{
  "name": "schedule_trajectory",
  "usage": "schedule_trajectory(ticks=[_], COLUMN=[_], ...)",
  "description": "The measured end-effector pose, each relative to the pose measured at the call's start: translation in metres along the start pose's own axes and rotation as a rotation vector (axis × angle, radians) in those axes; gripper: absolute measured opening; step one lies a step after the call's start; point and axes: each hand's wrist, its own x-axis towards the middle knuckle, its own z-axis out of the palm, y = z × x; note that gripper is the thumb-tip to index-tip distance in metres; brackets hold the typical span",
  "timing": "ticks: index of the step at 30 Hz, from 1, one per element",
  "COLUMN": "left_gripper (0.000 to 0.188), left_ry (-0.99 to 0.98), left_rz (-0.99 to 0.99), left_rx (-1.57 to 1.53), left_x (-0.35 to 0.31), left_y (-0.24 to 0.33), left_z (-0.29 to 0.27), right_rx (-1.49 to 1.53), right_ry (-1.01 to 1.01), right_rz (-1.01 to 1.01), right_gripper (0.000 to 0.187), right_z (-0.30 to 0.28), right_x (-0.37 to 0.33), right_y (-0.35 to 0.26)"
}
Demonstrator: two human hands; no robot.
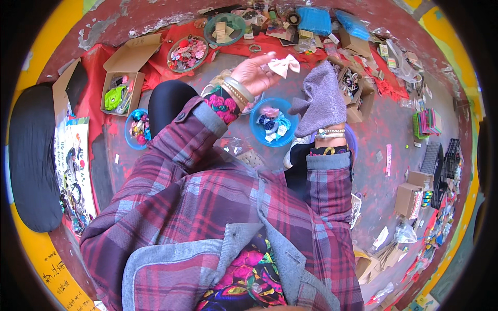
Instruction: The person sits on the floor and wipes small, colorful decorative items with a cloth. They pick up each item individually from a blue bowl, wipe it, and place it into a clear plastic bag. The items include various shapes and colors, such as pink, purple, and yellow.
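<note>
My left hand [253,75] is raised over the floor. Its fingers pinch one end of a cream bow [285,66], which may be a hair bow. A fuzzy grey-purple cloth [322,98], shaped like a mitt with a thumb-like flap on its left, covers my right hand. Bracelets show at the wrist below it, but the fingers are hidden. Below and between my hands stands a blue round basin [252,123] with pink, navy and light-blue fabric pieces [270,123] in it.
Around me are a round tray of pink hair ornaments [188,54], a green basin [212,26], a smaller blue basin [129,140], and cardboard boxes [136,88], one holding a lime-green item. To the right stand a brown box [407,199] and colourful stacks [428,123].
</note>
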Motion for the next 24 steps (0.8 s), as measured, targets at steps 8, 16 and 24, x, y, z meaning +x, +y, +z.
schedule_trajectory(ticks=[8, 16, 24], left_gripper=[0.045, 0.060, 0.060], left_ry=[-0.098, -0.113, -0.111], left_rz=[0.140, 0.411, 0.262], left_rx=[0.350, 0.679, 0.731], left_x=[-0.027, -0.019, -0.024], left_y=[-0.035, -0.043, -0.049], left_z=[0.003, -0.002, -0.009], right_rx=[-0.256, -0.541, -1.557], right_ry=[-0.044, 0.023, 0.170], right_rz=[-0.133, -0.291, -0.768], right_gripper=[0.016, 0.022, 0.051], right_z=[0.011, 0.020, 0.026], right_x=[0.007, 0.016, 0.012], right_y=[-0.008, -0.008, -0.001])
